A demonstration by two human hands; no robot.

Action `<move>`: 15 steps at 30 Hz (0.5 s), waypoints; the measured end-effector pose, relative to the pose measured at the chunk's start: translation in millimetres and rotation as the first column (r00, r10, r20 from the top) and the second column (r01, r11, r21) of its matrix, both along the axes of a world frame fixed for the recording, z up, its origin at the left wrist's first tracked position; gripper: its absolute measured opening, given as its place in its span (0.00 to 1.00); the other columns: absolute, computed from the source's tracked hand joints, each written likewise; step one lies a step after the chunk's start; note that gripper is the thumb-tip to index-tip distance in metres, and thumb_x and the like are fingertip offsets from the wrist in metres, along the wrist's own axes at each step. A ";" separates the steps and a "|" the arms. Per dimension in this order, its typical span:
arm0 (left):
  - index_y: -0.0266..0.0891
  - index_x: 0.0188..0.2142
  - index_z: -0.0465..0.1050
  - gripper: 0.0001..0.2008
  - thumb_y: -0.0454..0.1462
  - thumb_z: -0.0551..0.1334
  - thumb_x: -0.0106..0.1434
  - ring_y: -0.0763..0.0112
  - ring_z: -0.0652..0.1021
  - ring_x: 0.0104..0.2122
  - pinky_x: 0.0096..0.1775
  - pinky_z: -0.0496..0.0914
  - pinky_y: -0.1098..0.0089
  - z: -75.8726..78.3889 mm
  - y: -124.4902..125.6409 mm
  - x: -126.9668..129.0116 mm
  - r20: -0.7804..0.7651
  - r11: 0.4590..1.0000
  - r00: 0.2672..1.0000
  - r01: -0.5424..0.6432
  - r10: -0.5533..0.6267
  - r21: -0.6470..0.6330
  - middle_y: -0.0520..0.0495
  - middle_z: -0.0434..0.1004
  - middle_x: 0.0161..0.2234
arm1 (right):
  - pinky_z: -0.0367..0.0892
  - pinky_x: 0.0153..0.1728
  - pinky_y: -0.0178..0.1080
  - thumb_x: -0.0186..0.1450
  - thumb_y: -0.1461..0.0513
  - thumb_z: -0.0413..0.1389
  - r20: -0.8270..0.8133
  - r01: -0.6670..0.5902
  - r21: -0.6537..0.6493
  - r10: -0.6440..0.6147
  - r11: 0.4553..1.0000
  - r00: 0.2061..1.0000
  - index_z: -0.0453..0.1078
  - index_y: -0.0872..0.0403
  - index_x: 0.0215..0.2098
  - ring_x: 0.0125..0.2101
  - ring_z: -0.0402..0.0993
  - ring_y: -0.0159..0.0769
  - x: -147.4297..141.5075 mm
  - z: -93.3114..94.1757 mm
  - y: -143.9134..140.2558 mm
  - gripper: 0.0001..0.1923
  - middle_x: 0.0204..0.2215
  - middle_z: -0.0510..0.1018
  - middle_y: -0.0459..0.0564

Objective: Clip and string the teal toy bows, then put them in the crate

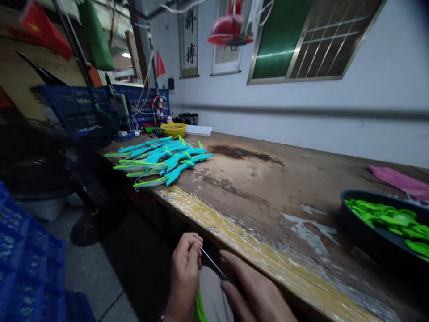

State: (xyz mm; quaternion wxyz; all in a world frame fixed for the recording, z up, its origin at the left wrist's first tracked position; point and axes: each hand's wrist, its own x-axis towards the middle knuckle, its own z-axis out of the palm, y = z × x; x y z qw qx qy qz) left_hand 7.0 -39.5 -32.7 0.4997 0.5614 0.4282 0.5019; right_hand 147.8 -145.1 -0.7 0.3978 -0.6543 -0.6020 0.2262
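Note:
At the table's front edge, my left hand (187,259) is closed, its thumb and fingers pinching one end of a thin whitish cord (212,262). The cord runs taut down to my right hand (256,288), blurred by motion, where it passes between thumb and forefinger. Below my left hand a bright green strip (200,306) shows, partly hidden; what it belongs to cannot be made out. Farther along the table lies a pile of turquoise and green plastic toy bows (167,156), some with thin strings showing.
To the right stands a dark round tub (345,210) of green plastic pieces (382,212), near a pink cloth (398,181). A yellow bowl (173,130) sits at the far end. Blue crates (30,264) stand on the floor at left. A red lamp (231,31) hangs above.

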 end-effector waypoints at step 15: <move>0.40 0.33 0.73 0.14 0.48 0.63 0.65 0.75 0.66 0.22 0.25 0.61 0.74 21.8 -20.3 -2.1 0.315 0.998 0.949 0.013 0.009 -0.066 0.51 0.68 0.27 | 0.42 0.19 0.29 0.50 0.41 0.70 -0.863 -0.149 -0.282 -0.183 0.948 0.471 0.69 0.56 0.30 0.17 0.48 0.21 -31.6 -10.4 50.8 0.30 0.17 0.62 0.38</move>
